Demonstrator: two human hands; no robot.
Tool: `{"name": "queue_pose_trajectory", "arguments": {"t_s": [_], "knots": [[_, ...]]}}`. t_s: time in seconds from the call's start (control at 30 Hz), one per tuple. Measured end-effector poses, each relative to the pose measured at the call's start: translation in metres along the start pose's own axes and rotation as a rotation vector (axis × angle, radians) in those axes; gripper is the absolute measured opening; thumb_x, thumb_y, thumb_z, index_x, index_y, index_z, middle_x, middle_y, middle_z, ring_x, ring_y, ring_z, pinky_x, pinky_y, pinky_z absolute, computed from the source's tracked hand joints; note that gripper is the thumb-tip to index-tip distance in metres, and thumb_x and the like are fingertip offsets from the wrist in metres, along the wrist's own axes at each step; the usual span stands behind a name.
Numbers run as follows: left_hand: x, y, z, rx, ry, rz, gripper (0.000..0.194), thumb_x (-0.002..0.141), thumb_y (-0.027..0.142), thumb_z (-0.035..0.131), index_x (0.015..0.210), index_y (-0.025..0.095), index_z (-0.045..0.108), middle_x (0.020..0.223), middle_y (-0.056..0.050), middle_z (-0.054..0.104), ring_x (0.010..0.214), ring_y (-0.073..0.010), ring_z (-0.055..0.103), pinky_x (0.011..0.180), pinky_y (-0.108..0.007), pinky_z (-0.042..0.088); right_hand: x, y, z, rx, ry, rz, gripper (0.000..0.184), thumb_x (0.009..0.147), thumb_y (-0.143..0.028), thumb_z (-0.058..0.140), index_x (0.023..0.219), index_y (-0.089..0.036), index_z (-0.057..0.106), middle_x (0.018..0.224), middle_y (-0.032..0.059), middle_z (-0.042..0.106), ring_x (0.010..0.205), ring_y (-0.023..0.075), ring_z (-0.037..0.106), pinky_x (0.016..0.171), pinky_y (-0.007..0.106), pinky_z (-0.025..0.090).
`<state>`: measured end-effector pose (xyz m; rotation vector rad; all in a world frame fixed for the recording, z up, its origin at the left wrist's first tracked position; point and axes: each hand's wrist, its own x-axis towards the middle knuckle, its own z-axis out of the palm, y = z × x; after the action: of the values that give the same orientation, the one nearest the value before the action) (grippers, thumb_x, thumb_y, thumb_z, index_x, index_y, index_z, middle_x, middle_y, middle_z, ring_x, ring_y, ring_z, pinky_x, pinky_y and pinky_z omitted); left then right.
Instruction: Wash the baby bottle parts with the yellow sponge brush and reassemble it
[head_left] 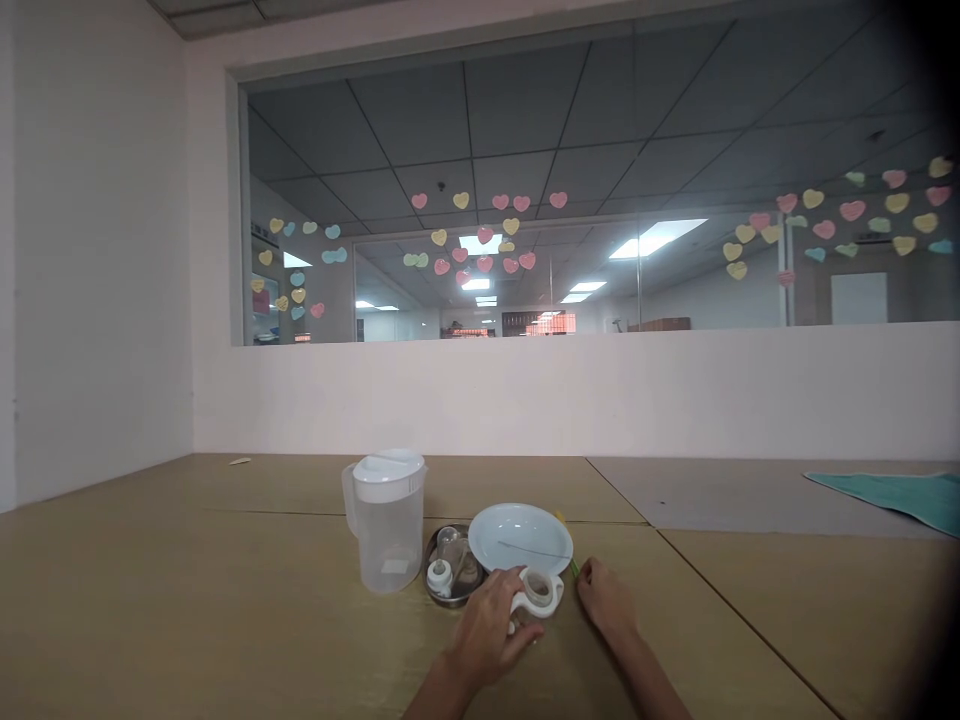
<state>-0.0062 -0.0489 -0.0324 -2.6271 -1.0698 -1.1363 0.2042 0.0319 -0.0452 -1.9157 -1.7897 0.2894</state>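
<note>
My left hand (487, 625) rests on a white ring-shaped handled piece (538, 592) at the front of the table, its fingers wrapped over the piece. Just behind that piece lies a shallow white plate (520, 540) with a thin dark line across it. My right hand (606, 600) sits to the right of the plate, fingertips down beside a thin green strip (574, 567). A round metal dish (450, 565) holds small clear glass items and a white capped part. To its left stands a clear plastic pitcher (388, 525) with a white lid.
The tan table (225, 560) has seams across it, and a small pale scrap (240, 461) lies near the back wall. A teal cloth (874, 500) lies at the far right. Behind stands a white wall with a window (487, 240) bearing heart-shaped paper notes.
</note>
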Motion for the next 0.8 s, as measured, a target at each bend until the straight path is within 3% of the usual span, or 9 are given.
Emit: {"name": "queue_pose_trajectory", "arguments": {"t_s": [0.8], "knots": [[0.0018,-0.0014,-0.0013,-0.029,0.013,-0.074,0.039,0.08,0.035,0.058,0.115,0.019,0.047,0.121,-0.011,0.055,0.11,-0.0232,0.053,0.094,-0.039,0.045,-0.0041,-0.0046,-0.0056,0.004,0.006,0.006,0.026,0.088,-0.021,0.034,0.089,-0.017,0.059,0.094,0.0096,0.066,0.085,0.0193,0.063,0.062,0.025,0.039]]}}
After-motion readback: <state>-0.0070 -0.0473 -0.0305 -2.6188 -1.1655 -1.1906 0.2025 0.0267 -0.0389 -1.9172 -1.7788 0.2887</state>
